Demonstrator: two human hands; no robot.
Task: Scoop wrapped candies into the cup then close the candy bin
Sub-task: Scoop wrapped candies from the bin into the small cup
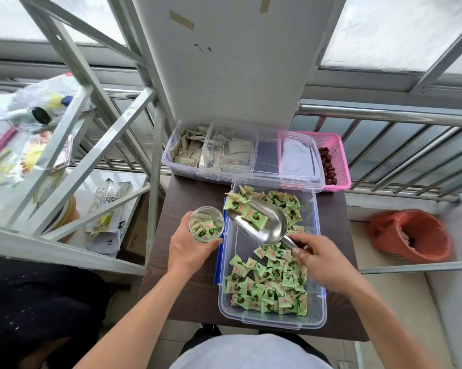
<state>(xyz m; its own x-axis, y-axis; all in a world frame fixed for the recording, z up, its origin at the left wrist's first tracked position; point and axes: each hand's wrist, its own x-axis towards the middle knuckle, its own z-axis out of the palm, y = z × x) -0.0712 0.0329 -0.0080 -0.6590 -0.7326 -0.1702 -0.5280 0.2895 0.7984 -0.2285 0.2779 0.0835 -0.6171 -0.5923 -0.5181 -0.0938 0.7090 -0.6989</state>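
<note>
A clear plastic candy bin (321, 288) with blue latches stands open on a dark wooden table (187, 283), with several green wrapped candies (269, 286) inside. My left hand (189, 249) grips a small clear cup (206, 224) just left of the bin; a few candies lie in it. My right hand (323, 262) holds the handle of a metal scoop (264, 225) above the bin. The scoop's mouth points toward the cup and carries a few candies. The bin's clear lid (285, 171) lies at the back across two other containers.
Behind the bin a clear box (171, 155) holds beige sachets, and a pink basket (336, 161) holds red dates. An orange-lined waste basket (411, 235) stands at the right. A metal shelf frame (99, 161) with bags rises on the left. A railing runs behind.
</note>
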